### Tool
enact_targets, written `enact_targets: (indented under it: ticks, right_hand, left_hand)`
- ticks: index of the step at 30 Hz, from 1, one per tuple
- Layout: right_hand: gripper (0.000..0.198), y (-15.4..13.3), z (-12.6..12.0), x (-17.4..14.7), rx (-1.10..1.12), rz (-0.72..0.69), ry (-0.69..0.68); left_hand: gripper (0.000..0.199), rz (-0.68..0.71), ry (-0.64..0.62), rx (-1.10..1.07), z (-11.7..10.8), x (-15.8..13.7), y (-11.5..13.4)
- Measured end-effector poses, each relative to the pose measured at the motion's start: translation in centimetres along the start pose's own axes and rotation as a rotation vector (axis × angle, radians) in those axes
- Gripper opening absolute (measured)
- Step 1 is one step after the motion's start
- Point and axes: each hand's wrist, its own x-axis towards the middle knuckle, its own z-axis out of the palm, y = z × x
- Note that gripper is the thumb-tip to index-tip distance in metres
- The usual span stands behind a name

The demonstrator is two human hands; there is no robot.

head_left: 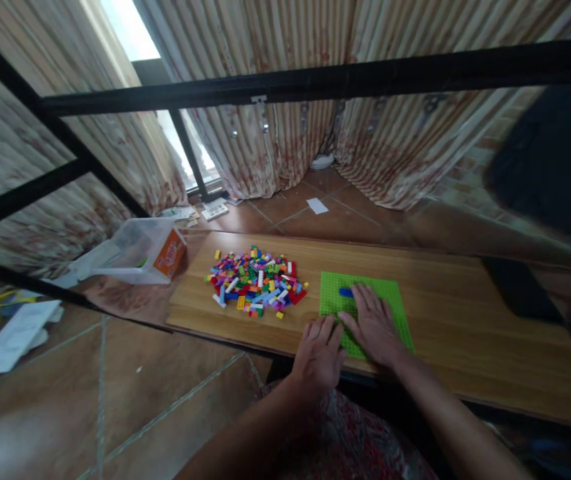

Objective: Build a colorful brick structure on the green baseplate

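Note:
A green studded baseplate (332,283) lies on the wooden board, and one blue brick (346,292) sits on its upper left part. Over the plate my right hand (376,327) is spread, palm down, its fingertips right beside the blue brick, and the thumb points left. My left hand (318,353) rests at the plate's lower left edge with the fingers slightly bent and nothing visible in them. Left of the plate is a loose heap of many-coloured toy bricks (260,280).
The narrow wooden board (445,313) runs left to right before me. A clear plastic bin (138,250) with an orange label stands off its left end. A dark flat object (520,290) lies to the right. Black metal bars (315,83) cross in front of curtains.

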Motion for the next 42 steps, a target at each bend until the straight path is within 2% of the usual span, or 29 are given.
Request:
enact_targets:
  ticks: [6, 11, 16, 19, 21, 23, 27, 33, 38, 42]
  right_hand:
    - [0.073, 1.1, 2.0, 0.0, -0.099, -0.078, 0.022]
    - [0.075, 1.0, 2.1, -0.2, -0.127, -0.085, 0.043]
    - [0.074, 1.3, 2.0, -0.3, -0.053, -0.105, 0.122]
    - [0.07, 1.4, 2.0, -0.5, 0.0, -0.092, 0.275]
    - [0.065, 1.5, 2.1, -0.8, 0.032, -0.087, 0.381]
    - [0.058, 1.6, 2.1, -1.0, 0.056, -0.108, 0.439]
    - [0.047, 1.7, 2.2, -1.1, 0.077, -0.132, 0.441]
    - [0.045, 2.0, 2.2, -0.9, 0.112, -0.141, 0.439]
    - [0.044, 2.1, 2.4, -0.9, 0.152, -0.139, 0.422]
    - [0.043, 2.2, 2.5, -0.9, 0.194, -0.122, 0.409]
  left_hand:
    - [0.049, 0.006, 0.015, -0.08, -0.2, -0.2, -0.2]
    - [0.036, 0.024, 0.191, -0.205, -1.2, -1.0, -1.2]
    - [0.027, -0.15, 0.448, -0.187, -3.9, -3.4, -4.7]
    - [0.023, -0.278, 0.598, -0.106, -5.8, -5.3, -7.8]
    - [0.019, -0.367, 0.651, -0.06, -6.8, -6.1, -9.7]
    - [0.018, -0.444, 0.663, -0.009, -7.5, -6.3, -11.3]
    - [0.021, -0.502, 0.64, 0.052, -8.1, -4.9, -13.1]
    - [0.028, -0.501, 0.564, 0.126, -7.8, -2.4, -13.7]
    - [0.029, -0.523, 0.579, 0.132, -7.9, -2.6, -14.3]
    - [0.033, -0.542, 0.566, 0.174, -8.9, -2.4, -15.3]
